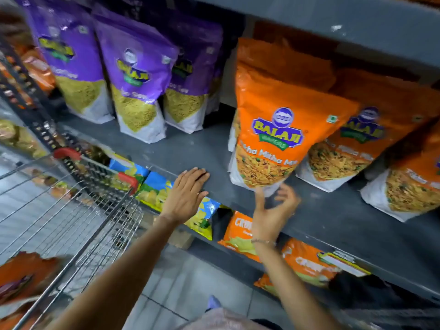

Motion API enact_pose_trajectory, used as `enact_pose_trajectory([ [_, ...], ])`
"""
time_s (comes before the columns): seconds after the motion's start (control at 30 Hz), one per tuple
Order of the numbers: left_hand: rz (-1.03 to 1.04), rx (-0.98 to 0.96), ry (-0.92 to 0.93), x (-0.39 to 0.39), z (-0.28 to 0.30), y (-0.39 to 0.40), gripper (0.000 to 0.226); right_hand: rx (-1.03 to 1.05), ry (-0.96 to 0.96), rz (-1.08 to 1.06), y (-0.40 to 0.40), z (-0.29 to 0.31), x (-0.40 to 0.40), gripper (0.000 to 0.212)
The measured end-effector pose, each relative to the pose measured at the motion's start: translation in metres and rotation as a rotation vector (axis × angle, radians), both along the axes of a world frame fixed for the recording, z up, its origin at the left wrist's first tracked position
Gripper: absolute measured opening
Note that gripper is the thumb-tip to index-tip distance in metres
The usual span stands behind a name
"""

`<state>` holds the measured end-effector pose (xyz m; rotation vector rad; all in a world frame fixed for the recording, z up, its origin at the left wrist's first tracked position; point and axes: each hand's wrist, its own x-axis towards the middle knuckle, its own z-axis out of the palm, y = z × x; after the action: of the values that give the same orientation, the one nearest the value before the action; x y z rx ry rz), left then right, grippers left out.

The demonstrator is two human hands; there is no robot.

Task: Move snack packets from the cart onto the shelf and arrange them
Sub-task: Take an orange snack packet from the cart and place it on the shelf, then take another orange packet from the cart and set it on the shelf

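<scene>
An orange snack packet (281, 115) stands upright near the front of the grey shelf (190, 148). My right hand (273, 210) is just below its bottom edge, fingers spread, thumb touching the packet's base. My left hand (188, 194) lies flat, palm down, on the shelf's front edge, holding nothing. More orange packets (357, 148) lean in a row to the right. Purple packets (135, 77) stand at the back left. The wire cart (71, 210) is at the lower left with an orange packet (26, 275) inside.
An upper shelf board (333, 22) overhangs the packets. The lower shelf holds blue-and-yellow packets (164, 194) and orange chip packets (307, 263). The cart's red-capped handle (128, 179) sits close to the shelf edge. Tiled floor (185, 289) lies below.
</scene>
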<state>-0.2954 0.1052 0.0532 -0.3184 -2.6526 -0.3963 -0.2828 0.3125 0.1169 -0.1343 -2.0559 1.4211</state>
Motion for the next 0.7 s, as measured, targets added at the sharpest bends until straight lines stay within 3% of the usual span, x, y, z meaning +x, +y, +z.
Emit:
enact_pose_trajectory([
  [0.07, 0.082, 0.12, 0.027, 0.02, 0.004, -0.014, 0.036, 0.045, 0.04, 0.285, -0.039, -0.006, 0.02, 0.019],
  [0.13, 0.198, 0.196, 0.045, 0.054, 0.01, -0.038, 0.038, 0.095, -0.008, 0.595, -0.078, -0.01, 0.031, 0.007],
  [0.33, 0.731, 0.234, -0.054, 0.199, 0.012, -0.106, 0.031, 0.23, -0.164, 1.165, -0.195, -0.015, 0.043, 0.009],
  [0.47, 1.066, 0.185, -0.067, 0.289, 0.006, -0.113, 0.028, 0.445, -0.254, 1.443, -0.27, -0.023, 0.061, 0.012],
  [0.57, 1.259, 0.135, -0.124, 0.331, -0.004, -0.107, 0.028, 0.702, -0.293, 1.609, -0.323, -0.034, 0.073, 0.015],
  [0.7, 1.432, 0.118, -0.307, 0.349, -0.02, -0.102, 0.037, 1.254, -0.421, 1.727, -0.387, -0.063, 0.076, 0.025],
])
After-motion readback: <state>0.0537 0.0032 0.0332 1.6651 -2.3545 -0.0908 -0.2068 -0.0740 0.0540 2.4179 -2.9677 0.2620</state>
